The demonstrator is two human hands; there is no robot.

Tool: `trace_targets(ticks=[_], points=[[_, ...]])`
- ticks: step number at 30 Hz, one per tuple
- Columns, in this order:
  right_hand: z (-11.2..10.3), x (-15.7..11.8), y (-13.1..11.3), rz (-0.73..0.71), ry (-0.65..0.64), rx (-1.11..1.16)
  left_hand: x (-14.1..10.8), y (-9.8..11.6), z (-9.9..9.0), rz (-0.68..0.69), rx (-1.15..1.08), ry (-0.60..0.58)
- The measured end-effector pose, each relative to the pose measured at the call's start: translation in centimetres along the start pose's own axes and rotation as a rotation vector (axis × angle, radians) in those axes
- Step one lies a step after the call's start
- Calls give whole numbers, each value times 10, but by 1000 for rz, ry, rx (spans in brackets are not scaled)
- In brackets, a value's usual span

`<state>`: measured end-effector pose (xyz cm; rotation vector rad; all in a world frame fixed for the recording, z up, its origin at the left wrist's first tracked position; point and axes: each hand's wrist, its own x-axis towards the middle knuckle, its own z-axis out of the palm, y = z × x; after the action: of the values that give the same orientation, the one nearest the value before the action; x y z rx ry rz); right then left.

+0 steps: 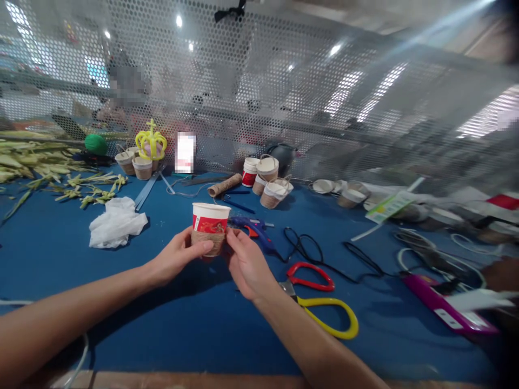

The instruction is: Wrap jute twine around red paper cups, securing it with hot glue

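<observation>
A red and white paper cup (211, 220) is held upright above the blue table, its lower half wrapped in brown twine (208, 237). My left hand (180, 253) is closed on the cup's left side, thumb lying across the twine. From the right, my right hand (247, 262) pinches at the cup's edge near the wrapped band; its fingertips are partly hidden behind the cup. Just behind that hand lies a blue glue gun (259, 233) with an orange trigger. Scissors (314, 297) with one red and one yellow handle lie beside my right forearm.
A twine roll (224, 185) and several twine-wrapped cups (272, 194) stand toward the perforated metal screen (227, 70). White crumpled plastic (117, 222) and dried husks (32, 156) lie left. Black cable (304, 246) and a purple power strip (446, 305) lie right, near another person's hand (503, 274).
</observation>
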<state>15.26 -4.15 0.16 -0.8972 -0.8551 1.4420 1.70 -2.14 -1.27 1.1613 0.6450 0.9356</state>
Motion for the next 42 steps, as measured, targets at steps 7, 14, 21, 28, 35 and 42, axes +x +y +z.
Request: trace_targets(ticks=[7,14,21,28,35,42], points=[[-12,-18,-44,84,-169,-602,5,12,-7,25,-104,24],[-77,-54,-81,-5,-74,-1785,9,21,-12,53,-170,50],[-124,-68,-67,63,-212,-2070,13,24,-14,83,-145,33],[-114,-66,-80,48,-331,-1990,19,32,-22,27,-141,11],[-110,-82,-74,35,-211,-1702,27,35,-28,-37,-165,98],[-103,-83,-72,225,-94,-1161,34,30,-35,-120,-111,116]])
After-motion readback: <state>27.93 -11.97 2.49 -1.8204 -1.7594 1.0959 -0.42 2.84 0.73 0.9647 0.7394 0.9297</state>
